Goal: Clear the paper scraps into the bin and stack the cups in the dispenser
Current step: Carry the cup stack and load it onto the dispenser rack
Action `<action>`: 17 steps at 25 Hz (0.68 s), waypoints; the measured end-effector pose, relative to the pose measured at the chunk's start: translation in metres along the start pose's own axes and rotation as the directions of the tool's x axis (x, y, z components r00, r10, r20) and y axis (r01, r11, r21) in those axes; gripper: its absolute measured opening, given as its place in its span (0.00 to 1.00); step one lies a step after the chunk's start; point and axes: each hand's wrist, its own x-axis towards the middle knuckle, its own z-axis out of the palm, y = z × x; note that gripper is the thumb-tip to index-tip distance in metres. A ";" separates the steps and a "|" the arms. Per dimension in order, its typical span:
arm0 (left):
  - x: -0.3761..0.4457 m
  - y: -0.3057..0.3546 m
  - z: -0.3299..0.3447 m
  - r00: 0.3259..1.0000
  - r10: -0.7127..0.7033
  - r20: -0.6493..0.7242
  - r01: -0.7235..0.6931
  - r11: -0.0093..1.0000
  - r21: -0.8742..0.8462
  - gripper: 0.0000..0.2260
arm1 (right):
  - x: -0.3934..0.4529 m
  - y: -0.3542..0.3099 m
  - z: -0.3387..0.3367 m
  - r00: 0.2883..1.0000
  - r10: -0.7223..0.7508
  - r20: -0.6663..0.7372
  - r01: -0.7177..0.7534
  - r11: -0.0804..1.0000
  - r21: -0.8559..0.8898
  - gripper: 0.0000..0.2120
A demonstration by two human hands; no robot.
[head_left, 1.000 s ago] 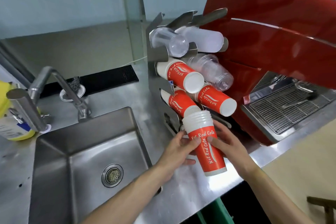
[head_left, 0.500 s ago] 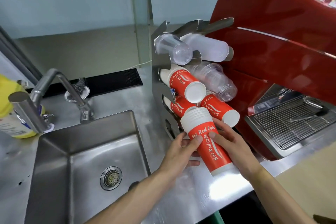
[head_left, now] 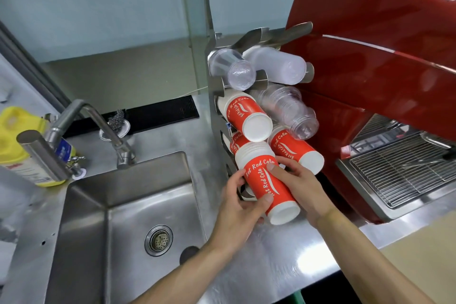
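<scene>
A stack of red paper cups [head_left: 265, 181] with white lettering is tilted, rims up toward the metal cup dispenser [head_left: 214, 96]. My left hand [head_left: 243, 201] grips its left side and my right hand [head_left: 299, 187] grips its right side. The rim end sits at the dispenser's lowest left slot, over another red stack [head_left: 237, 142] there. Two more red stacks [head_left: 248, 117] [head_left: 294, 152] and clear plastic cups [head_left: 233, 70] [head_left: 291, 108] fill the upper slots. No paper scraps or bin show.
A steel sink [head_left: 128, 207] with a tap [head_left: 98, 126] lies to the left. A yellow bottle [head_left: 22, 145] stands at the far left. A red coffee machine [head_left: 370, 57] with a wire drip grate [head_left: 404, 168] is close on the right.
Both hands have pushed the red cup stack up and toward the dispenser's lowest slot, tilting it more steeply. The camera has shifted slightly.
</scene>
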 end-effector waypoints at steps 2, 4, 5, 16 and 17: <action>-0.004 -0.002 0.000 0.992 0.116 0.044 -0.120 0.984 0.129 0.37 | 0.001 -0.003 0.001 1.000 0.004 0.008 -0.004 1.000 -0.005 0.24; -0.008 -0.003 0.000 0.976 0.191 0.107 -0.214 0.939 0.270 0.37 | -0.005 -0.005 0.002 0.999 -0.015 0.028 0.014 0.999 0.045 0.21; -0.008 -0.004 0.000 0.969 0.218 0.114 -0.243 0.918 0.313 0.37 | -0.009 -0.005 0.001 0.998 -0.040 0.050 0.036 0.996 0.083 0.20; 0.009 0.003 -0.017 0.918 0.346 0.193 -0.396 0.795 0.460 0.25 | -0.030 0.010 -0.043 0.878 -0.433 0.203 0.478 0.806 -0.348 0.23; 0.011 0.003 -0.019 0.909 0.363 0.205 -0.417 0.770 0.484 0.25 | -0.027 0.010 -0.043 0.872 -0.452 0.185 0.488 0.793 -0.364 0.22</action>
